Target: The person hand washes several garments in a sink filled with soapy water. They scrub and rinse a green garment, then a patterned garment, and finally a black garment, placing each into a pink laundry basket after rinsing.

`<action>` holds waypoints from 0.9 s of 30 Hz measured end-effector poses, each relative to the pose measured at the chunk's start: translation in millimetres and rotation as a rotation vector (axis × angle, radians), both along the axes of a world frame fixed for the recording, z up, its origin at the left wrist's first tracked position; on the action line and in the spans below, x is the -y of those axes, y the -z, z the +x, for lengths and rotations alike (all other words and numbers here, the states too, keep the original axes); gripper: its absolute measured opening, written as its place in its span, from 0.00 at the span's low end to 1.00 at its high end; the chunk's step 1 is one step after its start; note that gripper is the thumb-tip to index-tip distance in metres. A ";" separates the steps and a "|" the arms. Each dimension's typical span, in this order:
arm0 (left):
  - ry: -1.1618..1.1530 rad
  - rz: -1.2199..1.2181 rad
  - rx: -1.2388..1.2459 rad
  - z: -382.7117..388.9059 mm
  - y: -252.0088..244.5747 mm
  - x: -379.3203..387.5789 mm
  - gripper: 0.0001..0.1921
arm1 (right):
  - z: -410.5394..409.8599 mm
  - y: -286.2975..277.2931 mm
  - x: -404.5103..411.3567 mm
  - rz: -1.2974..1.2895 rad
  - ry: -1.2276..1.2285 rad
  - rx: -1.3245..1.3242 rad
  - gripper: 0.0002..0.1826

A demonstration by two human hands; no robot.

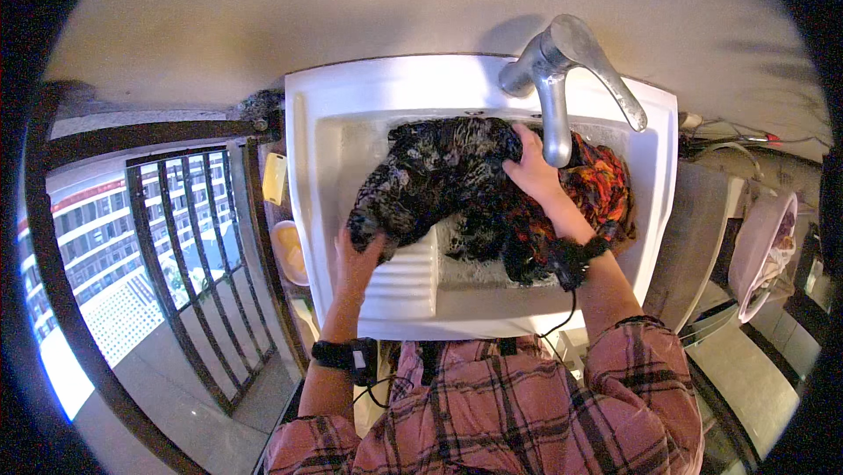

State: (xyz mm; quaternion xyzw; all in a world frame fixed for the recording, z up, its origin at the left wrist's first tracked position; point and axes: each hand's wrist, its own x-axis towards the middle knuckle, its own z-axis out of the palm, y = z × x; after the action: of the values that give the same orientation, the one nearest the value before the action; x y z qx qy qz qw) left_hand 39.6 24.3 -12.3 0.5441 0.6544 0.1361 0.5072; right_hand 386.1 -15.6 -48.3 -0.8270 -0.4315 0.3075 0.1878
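A wet, dark patterned cloth [448,172] lies bunched across the white laundry sink [316,96], from the ribbed washboard [402,284] at front left to the back under the tap. My left hand [359,258] grips its lower left end above the washboard, fingertips partly hidden. On the cloth's upper right part rests my right hand [533,169], with thumb and fingers spread over the fabric; whether it grips is unclear. Right of that hand, a red, orange and black part of cloth [596,185] lies in the basin; I cannot tell whether it is a separate piece. Suds show around the fabric.
A metal single-lever tap [556,93] overhangs the basin close to my right hand. Left of the sink are a yellow soap bar or case [274,179] and an oval dish [290,251]. A barred window [191,244] stands left; a pale basket [764,251] with items is right.
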 end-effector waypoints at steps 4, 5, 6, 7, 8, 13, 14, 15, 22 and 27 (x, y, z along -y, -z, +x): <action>0.340 0.189 -0.388 27.1 15.3 11.6 0.45 | -45.1 26.1 -18.9 -0.050 -0.158 0.150 0.51; 0.396 0.267 -0.408 32.9 17.1 12.1 0.46 | -53.7 31.6 -20.8 -0.185 -0.325 0.156 0.50; 0.481 0.244 -0.308 39.6 20.5 8.7 0.44 | -58.4 36.2 -21.4 -0.159 -0.420 0.139 0.46; 0.561 0.310 -0.199 41.8 21.3 7.0 0.38 | -58.9 39.9 -21.0 -0.145 -0.572 -0.021 0.42; 0.540 0.164 -0.213 43.1 23.1 2.5 0.34 | -55.9 42.9 -19.8 -0.253 -0.567 0.041 0.39; -0.013 -0.133 0.108 26.8 21.6 -7.0 0.25 | -28.6 51.2 -15.2 -0.326 -0.113 0.097 0.29; -0.090 -0.132 0.155 24.3 19.6 -6.6 0.25 | -28.4 51.9 -16.8 -0.216 -0.017 -0.018 0.32; -0.173 -0.151 0.155 24.5 17.5 -5.5 0.24 | -31.1 51.9 -19.5 -0.181 0.135 -0.047 0.35; -0.397 -0.632 0.877 63.9 6.3 -20.9 0.25 | -108.5 4.9 -33.1 -0.011 -0.174 -0.580 0.26; -0.322 -0.431 1.235 65.7 1.9 -6.6 0.24 | -168.7 -51.8 -10.8 0.589 -0.499 -0.448 0.21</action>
State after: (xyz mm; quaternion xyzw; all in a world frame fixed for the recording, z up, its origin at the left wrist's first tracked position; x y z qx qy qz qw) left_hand 105.3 30.8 -14.2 0.1486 0.3297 0.3627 0.8589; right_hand 217.4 -4.8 3.5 -0.5218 -0.6357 0.3789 0.4244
